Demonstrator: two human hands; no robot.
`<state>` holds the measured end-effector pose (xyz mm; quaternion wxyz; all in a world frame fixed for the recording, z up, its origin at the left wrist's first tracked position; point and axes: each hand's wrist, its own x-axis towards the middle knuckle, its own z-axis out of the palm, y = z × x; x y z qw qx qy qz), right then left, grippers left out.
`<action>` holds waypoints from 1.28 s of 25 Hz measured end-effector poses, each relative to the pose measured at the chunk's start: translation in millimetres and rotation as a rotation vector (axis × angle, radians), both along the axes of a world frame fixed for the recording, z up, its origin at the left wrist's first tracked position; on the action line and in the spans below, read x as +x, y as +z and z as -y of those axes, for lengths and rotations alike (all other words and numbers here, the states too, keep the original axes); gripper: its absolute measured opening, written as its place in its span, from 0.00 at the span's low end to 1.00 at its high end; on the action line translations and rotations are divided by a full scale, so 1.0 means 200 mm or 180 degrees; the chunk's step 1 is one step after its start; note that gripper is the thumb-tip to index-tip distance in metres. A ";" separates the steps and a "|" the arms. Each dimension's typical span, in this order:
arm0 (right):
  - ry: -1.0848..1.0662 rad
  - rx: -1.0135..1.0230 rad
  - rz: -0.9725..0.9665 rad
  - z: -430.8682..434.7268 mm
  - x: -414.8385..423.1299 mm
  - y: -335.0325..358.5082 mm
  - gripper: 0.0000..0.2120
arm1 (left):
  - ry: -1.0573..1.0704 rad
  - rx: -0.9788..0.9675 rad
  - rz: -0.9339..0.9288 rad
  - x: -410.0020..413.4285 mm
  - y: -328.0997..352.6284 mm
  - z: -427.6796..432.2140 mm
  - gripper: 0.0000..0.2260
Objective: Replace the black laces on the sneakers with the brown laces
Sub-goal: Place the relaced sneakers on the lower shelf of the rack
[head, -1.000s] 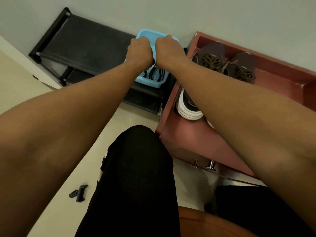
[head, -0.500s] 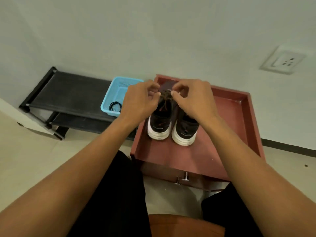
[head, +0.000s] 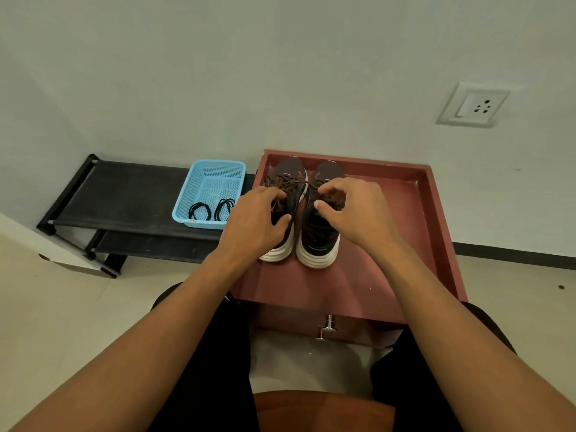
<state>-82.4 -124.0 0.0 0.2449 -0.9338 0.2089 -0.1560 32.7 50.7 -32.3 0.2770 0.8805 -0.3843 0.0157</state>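
We see the two dark sneakers standing side by side, soles touching, heels toward us, on the red-brown tray-topped cabinet (head: 399,238) against the wall. The left sneaker (head: 288,169) and right sneaker (head: 318,244) both carry the brown laces (head: 285,183), and one strand runs taut from the left shoe across to the right one. The left hand (head: 257,221) grips the left sneaker, fingers curled down over its laced upper and thumb pressed on its inner side; its fingertips are hidden. The right hand (head: 353,213) hovers over the right sneaker's tongue, thumb and forefinger pinching the brown laces there, the other fingers bent. The black laces (head: 212,210) lie in two coils in the blue basket (head: 182,198), just left of the cabinet on a black shoe rack (head: 124,194). A wall socket (head: 473,104) sits upper right.
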 end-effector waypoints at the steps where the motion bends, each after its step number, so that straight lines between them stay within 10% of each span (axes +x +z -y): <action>1: 0.0065 -0.0081 -0.0159 0.00 0.00 -0.02 0.12 | -0.0054 0.0232 0.0047 0.00 -0.02 0.00 0.21; 10: 0.0293 -0.0429 -0.1288 -0.08 0.00 -0.19 0.14 | -0.0099 0.1166 0.0022 0.02 -0.08 0.01 0.23; 32: 0.0146 -0.1113 -0.1058 -0.21 -0.05 0.08 0.08 | 0.0005 0.0697 0.0381 -0.11 0.15 -0.05 0.11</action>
